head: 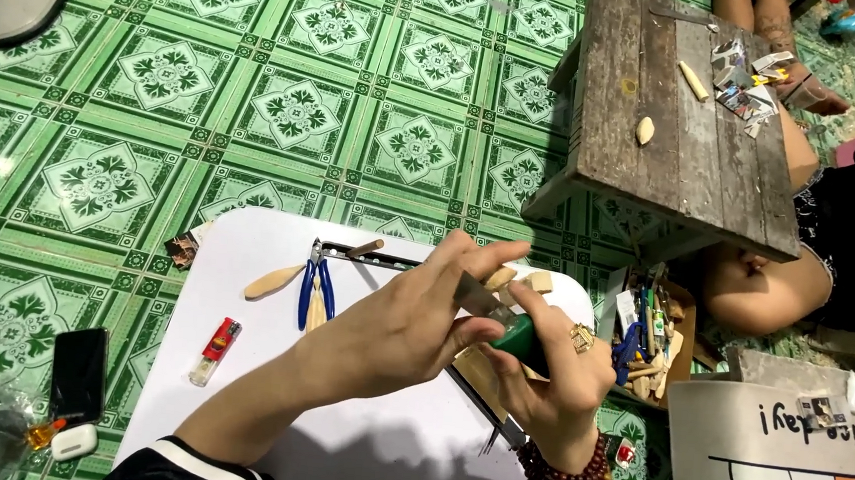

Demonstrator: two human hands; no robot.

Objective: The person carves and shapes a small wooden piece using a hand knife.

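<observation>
My right hand (550, 384), wearing a ring and bead bracelets, grips the green handle (520, 338) of a small tool above a white low table (353, 445). My left hand (412, 319) reaches in from the lower left and pinches the tool's flat metal blade (478, 296) between thumb and fingers. Pale wooden pieces (521, 280) lie on the table just beyond my hands. A thin black saw frame (481, 404) runs under my right hand.
On the table lie blue-handled pliers (316, 287), a wooden sliver (272, 281) and a red lighter (216, 351). A phone (77, 374) and earbud case (74, 440) rest on the green tiled floor. A wooden bench (685, 138), tool box (646, 336) and another seated person (828, 248) are on the right.
</observation>
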